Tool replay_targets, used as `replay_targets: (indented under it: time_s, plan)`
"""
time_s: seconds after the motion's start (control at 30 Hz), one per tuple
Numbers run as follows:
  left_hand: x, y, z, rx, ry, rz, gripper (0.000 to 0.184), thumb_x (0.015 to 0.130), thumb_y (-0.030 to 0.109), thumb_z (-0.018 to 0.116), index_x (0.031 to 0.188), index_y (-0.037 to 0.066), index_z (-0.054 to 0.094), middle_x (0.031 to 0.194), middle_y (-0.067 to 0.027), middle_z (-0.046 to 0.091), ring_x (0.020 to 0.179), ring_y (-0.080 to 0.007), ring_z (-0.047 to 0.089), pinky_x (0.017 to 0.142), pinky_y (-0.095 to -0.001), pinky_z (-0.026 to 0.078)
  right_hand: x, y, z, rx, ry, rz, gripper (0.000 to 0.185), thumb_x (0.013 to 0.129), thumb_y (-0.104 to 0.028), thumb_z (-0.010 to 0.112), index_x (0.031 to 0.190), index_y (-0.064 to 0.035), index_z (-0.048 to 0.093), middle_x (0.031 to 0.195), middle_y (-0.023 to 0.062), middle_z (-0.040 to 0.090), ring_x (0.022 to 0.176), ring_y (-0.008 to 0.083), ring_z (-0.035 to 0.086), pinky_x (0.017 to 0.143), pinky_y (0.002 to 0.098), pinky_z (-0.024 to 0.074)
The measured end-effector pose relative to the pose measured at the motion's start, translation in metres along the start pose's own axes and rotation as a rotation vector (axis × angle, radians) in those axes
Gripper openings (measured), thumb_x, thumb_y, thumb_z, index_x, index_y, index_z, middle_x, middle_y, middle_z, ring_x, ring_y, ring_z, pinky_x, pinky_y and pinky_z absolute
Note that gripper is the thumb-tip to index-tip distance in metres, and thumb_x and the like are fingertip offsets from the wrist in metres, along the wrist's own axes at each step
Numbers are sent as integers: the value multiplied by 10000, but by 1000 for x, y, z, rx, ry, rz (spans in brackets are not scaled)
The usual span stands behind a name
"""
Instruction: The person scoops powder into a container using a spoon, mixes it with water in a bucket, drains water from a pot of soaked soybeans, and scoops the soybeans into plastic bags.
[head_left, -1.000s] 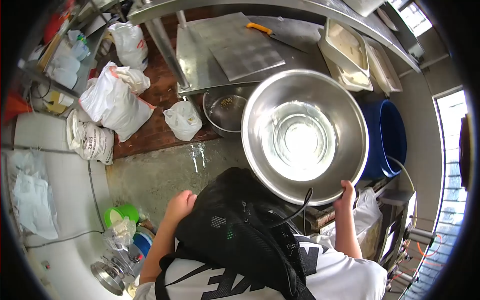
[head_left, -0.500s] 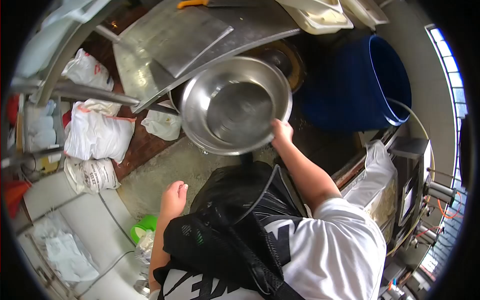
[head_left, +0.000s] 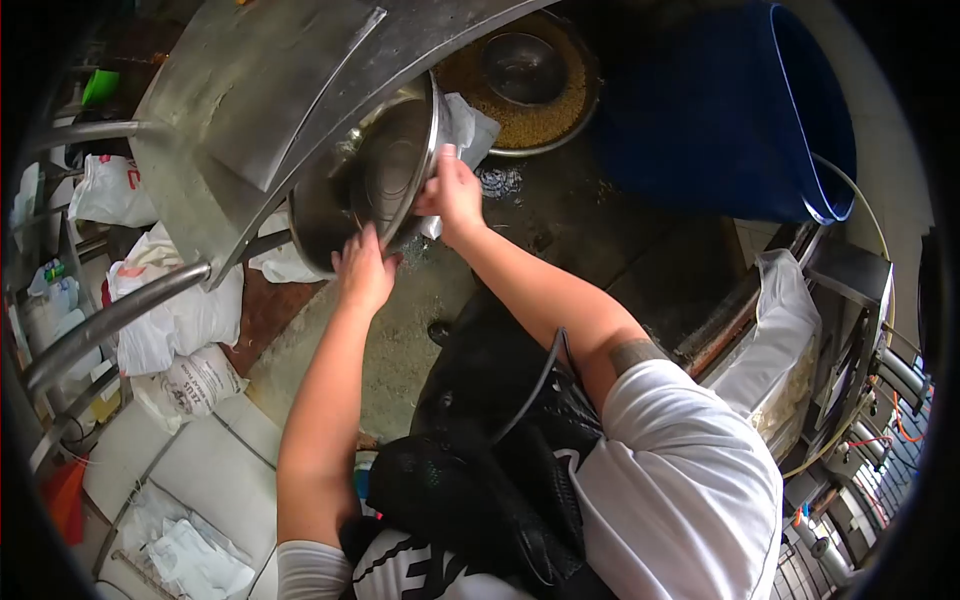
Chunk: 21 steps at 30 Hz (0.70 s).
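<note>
A large stainless steel basin is tipped steeply on its side beside the metal table's edge, partly hidden beneath the tabletop. My right hand grips its rim on the right, thumb up. At the lower rim is my left hand, its fingers curled over the metal and its thumb held apart. White plastic shows just behind the basin near my right hand. Further back, a wide pan of yellowish grains stands on the floor with a smaller metal bowl resting in it.
The metal table overhangs at upper left, its tubular leg running down. A big blue barrel lies or leans at upper right. White sacks sit at left. Machinery lines the right side. The floor looks wet.
The basin has gone from nearly level to steeply tipped, moving left under the table edge. My left hand has reached up and taken its rim. The grain pan has come into fuller view.
</note>
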<state>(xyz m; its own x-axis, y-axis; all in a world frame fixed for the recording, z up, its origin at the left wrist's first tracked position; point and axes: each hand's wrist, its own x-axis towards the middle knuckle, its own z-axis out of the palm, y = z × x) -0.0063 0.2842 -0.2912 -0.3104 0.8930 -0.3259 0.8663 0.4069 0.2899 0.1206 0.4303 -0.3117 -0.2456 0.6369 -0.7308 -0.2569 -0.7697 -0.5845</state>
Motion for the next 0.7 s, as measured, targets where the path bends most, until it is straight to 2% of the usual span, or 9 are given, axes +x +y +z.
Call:
replay_targets:
  time_s: [0.03,0.07,0.13,0.2,0.23,0.27,0.37,0.43,0.7]
  plan:
    - [15,-6,11,-9,-254,-117,531,973,256,681,1398,20,468,1252,-290,642,1147,-457,627,1011,-570,460,41,23,-27,-141,36,-187,572,1052,-502,548,1301,11,593,735,83,676,676,267,642,642,391,547]
    - [17,-10,26,-8,-210,-39,399,981,231,662,1295,42,504,1128,-262,689,1016,-445,675,918,-563,508,87,48,-52,-371,124,-380,573,1062,-516,518,1346,-21,569,1025,134,730,908,303,698,830,438,569]
    - [19,-11,46,16,-162,0,392,969,209,666,1279,32,503,1121,-245,685,1033,-439,675,891,-530,540,117,60,-57,-342,413,-61,516,1090,-459,475,1386,-40,537,1387,168,612,1207,334,632,1011,470,513]
    - [17,-11,54,56,-101,32,316,997,219,624,1227,32,515,1062,-235,697,1004,-432,683,878,-523,545,105,48,-58,135,69,361,475,1084,-372,490,1419,-36,500,1556,191,438,1364,350,524,1062,478,482]
    - [19,-9,55,90,-39,60,254,1026,230,581,1174,31,526,1004,-226,709,976,-425,691,865,-516,550,125,65,-64,160,62,383,459,1085,-298,501,1459,-32,493,1426,155,593,1261,348,586,1057,536,462]
    - [24,-8,56,90,-42,68,254,1026,230,581,1174,31,526,1004,-226,709,976,-425,691,865,-516,550,141,79,-78,166,67,381,459,1085,-298,501,1459,-32,493,1426,155,593,1261,348,586,1057,536,462]
    - [23,2,40,165,-105,17,239,1096,259,425,1105,36,511,1008,-246,703,920,-432,708,814,-534,559,145,85,-104,-77,217,112,404,933,-116,592,1317,9,608,1236,185,687,1114,299,653,923,414,511]
    - [28,14,26,177,-195,-18,203,1062,218,474,1136,34,518,1047,-241,696,947,-429,706,826,-531,564,124,54,-149,-367,231,-88,477,954,-149,609,1379,65,581,1235,187,696,1101,287,659,948,383,505]
    - [35,-16,96,309,-247,48,195,1021,151,461,1172,62,546,1127,-215,681,992,-391,718,819,-528,576,-60,-86,-262,-274,157,-112,420,1032,-288,647,1344,-8,629,1185,87,707,1064,209,671,931,381,543]
